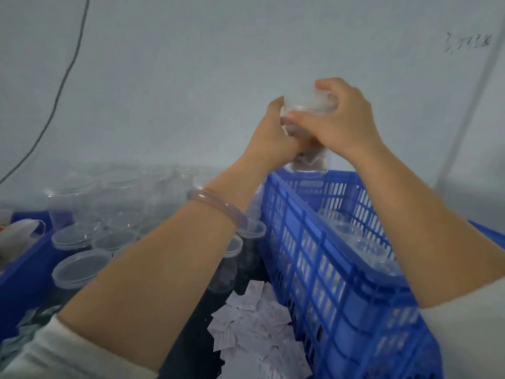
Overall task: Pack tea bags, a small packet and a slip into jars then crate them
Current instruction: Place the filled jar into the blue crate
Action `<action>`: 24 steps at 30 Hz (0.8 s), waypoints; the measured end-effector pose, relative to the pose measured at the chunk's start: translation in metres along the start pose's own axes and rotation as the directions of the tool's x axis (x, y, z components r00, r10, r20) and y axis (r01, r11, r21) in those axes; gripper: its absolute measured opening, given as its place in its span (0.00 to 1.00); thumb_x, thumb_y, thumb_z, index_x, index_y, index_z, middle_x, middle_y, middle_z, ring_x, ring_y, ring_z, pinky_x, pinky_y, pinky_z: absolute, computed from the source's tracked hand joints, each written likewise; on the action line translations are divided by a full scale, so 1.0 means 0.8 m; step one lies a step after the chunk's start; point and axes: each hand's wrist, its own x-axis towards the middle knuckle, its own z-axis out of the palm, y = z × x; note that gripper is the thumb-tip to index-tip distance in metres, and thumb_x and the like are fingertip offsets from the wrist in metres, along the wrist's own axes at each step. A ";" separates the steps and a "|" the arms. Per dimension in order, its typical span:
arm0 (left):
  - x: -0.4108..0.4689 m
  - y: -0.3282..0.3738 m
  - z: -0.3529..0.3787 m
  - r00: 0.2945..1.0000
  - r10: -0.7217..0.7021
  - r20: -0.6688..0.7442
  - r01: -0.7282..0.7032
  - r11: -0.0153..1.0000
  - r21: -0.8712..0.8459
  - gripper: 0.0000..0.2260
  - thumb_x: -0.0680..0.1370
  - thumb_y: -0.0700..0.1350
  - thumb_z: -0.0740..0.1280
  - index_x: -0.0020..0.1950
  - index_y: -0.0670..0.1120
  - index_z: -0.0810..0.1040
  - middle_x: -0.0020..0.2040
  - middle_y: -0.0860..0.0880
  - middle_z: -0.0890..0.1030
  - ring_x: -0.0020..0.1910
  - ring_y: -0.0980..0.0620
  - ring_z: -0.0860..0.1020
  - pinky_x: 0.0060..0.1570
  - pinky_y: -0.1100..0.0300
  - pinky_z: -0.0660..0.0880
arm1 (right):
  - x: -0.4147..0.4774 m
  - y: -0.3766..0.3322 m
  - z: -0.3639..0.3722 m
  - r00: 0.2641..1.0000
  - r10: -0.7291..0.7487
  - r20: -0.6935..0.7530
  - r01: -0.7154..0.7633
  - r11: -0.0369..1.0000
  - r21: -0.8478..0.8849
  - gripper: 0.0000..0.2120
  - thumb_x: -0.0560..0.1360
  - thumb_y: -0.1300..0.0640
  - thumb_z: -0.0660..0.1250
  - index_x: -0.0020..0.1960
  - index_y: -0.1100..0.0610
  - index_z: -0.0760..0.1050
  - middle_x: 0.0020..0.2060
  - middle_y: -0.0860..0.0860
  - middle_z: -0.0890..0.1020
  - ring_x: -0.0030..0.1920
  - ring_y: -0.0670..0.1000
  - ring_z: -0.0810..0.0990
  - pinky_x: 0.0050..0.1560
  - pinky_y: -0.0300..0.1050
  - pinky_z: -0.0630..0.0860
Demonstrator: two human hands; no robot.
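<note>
1. A filled jar was held above the far end of the blue crate. The left hand was wrapped around its body, and the right hand was closed over its lid.
2. Judged from this, the jar was packed and being closed; putting it in the crate was left. Several lidded jars already stood inside the crate.
3. Left of the crate stood many empty jars, and white packets lay beside its near wall. Nothing blocked the crate's opening.
</note>
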 end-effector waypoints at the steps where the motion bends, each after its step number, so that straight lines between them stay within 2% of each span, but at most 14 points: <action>1: 0.013 -0.014 0.005 0.999 -0.039 -0.014 0.040 0.997 0.060 0.37 0.73 0.38 0.73 0.77 0.44 0.57 0.58 0.46 0.76 0.55 0.49 0.80 0.55 0.53 0.78 | 0.010 0.013 0.009 1.000 0.022 -0.001 -0.022 1.000 -0.019 0.35 0.67 0.41 0.77 0.70 0.49 0.71 0.63 0.51 0.73 0.61 0.48 0.73 0.53 0.30 0.63; 3: 0.036 -0.043 0.013 0.995 -0.098 0.019 0.096 0.991 0.092 0.42 0.74 0.41 0.73 0.79 0.47 0.50 0.65 0.44 0.73 0.62 0.44 0.76 0.64 0.47 0.73 | 0.028 0.040 0.026 0.997 0.066 0.035 -0.065 0.997 -0.043 0.37 0.67 0.39 0.75 0.72 0.50 0.69 0.66 0.53 0.71 0.65 0.51 0.72 0.56 0.35 0.63; 6: 0.062 -0.078 0.019 0.984 -0.154 0.087 0.148 0.987 0.069 0.40 0.77 0.39 0.68 0.80 0.51 0.45 0.67 0.44 0.72 0.65 0.45 0.75 0.66 0.47 0.71 | 0.057 0.075 0.045 0.982 0.146 0.116 -0.121 0.973 -0.196 0.43 0.67 0.34 0.72 0.75 0.49 0.64 0.70 0.54 0.68 0.71 0.57 0.67 0.64 0.46 0.66; 8: 0.075 -0.095 0.024 0.983 -0.144 0.111 0.129 0.983 0.134 0.36 0.78 0.36 0.63 0.80 0.53 0.48 0.68 0.43 0.71 0.66 0.44 0.74 0.67 0.50 0.70 | 0.071 0.094 0.055 0.960 0.216 0.180 -0.152 0.936 -0.317 0.45 0.67 0.32 0.72 0.77 0.50 0.62 0.73 0.55 0.66 0.73 0.60 0.64 0.69 0.53 0.65; 10: 0.089 -0.108 0.031 0.977 -0.160 0.138 0.124 0.963 0.238 0.31 0.78 0.33 0.57 0.79 0.52 0.56 0.71 0.41 0.70 0.68 0.43 0.71 0.68 0.53 0.68 | 0.082 0.112 0.063 0.923 0.280 0.266 -0.191 0.929 -0.316 0.46 0.67 0.35 0.73 0.78 0.52 0.60 0.75 0.56 0.64 0.74 0.60 0.64 0.72 0.52 0.64; 12: 0.103 -0.116 0.038 0.960 -0.229 0.160 0.172 0.937 0.305 0.26 0.79 0.35 0.54 0.77 0.48 0.61 0.75 0.43 0.66 0.72 0.44 0.66 0.70 0.56 0.62 | 0.088 0.131 0.075 0.884 0.333 0.327 -0.256 0.932 -0.258 0.44 0.69 0.41 0.75 0.77 0.55 0.61 0.75 0.56 0.65 0.73 0.58 0.66 0.70 0.49 0.64; 14: 0.115 -0.126 0.042 0.935 -0.281 0.217 0.174 0.895 0.410 0.22 0.82 0.38 0.51 0.77 0.44 0.62 0.77 0.44 0.63 0.75 0.46 0.62 0.73 0.56 0.57 | 0.089 0.152 0.093 0.844 0.391 0.367 -0.306 0.913 -0.268 0.37 0.70 0.45 0.76 0.73 0.57 0.67 0.71 0.57 0.71 0.69 0.58 0.71 0.68 0.50 0.68; 16: 0.124 -0.138 0.042 0.906 -0.330 0.264 0.117 0.795 0.595 0.20 0.84 0.42 0.51 0.75 0.40 0.63 0.75 0.41 0.65 0.73 0.43 0.64 0.72 0.52 0.59 | 0.085 0.172 0.113 0.808 0.439 0.394 -0.379 0.898 -0.224 0.34 0.69 0.49 0.77 0.71 0.57 0.70 0.69 0.57 0.74 0.67 0.58 0.74 0.66 0.56 0.72; 18: 0.130 -0.154 0.041 0.881 -0.358 0.308 0.033 0.698 0.715 0.22 0.85 0.51 0.52 0.74 0.39 0.66 0.73 0.40 0.67 0.71 0.41 0.67 0.71 0.49 0.61 | 0.081 0.192 0.132 0.782 0.472 0.407 -0.452 0.879 -0.150 0.34 0.69 0.55 0.77 0.71 0.57 0.70 0.69 0.57 0.74 0.67 0.58 0.74 0.65 0.58 0.73; 20: 0.134 -0.173 0.041 0.860 -0.381 0.338 -0.015 0.645 0.764 0.25 0.84 0.56 0.51 0.71 0.40 0.70 0.71 0.40 0.70 0.68 0.41 0.70 0.69 0.50 0.62 | 0.079 0.209 0.150 0.761 0.494 0.420 -0.496 0.861 -0.114 0.33 0.69 0.59 0.77 0.71 0.58 0.69 0.69 0.57 0.74 0.65 0.57 0.74 0.65 0.57 0.73; 22: 0.139 -0.191 0.043 0.847 -0.399 0.352 -0.035 0.618 0.786 0.23 0.84 0.54 0.50 0.67 0.40 0.74 0.69 0.41 0.73 0.66 0.42 0.71 0.65 0.55 0.64 | 0.076 0.225 0.170 0.743 0.518 0.424 -0.537 0.839 -0.084 0.35 0.69 0.61 0.75 0.74 0.57 0.66 0.70 0.57 0.72 0.64 0.56 0.74 0.63 0.56 0.74; 24: 0.145 -0.201 0.045 0.815 -0.443 0.374 -0.015 0.628 0.778 0.25 0.84 0.57 0.51 0.63 0.39 0.75 0.67 0.40 0.74 0.65 0.41 0.71 0.63 0.54 0.64 | 0.074 0.241 0.183 0.726 0.529 0.440 -0.561 0.825 -0.067 0.36 0.70 0.61 0.74 0.75 0.57 0.65 0.70 0.57 0.72 0.63 0.56 0.75 0.54 0.51 0.77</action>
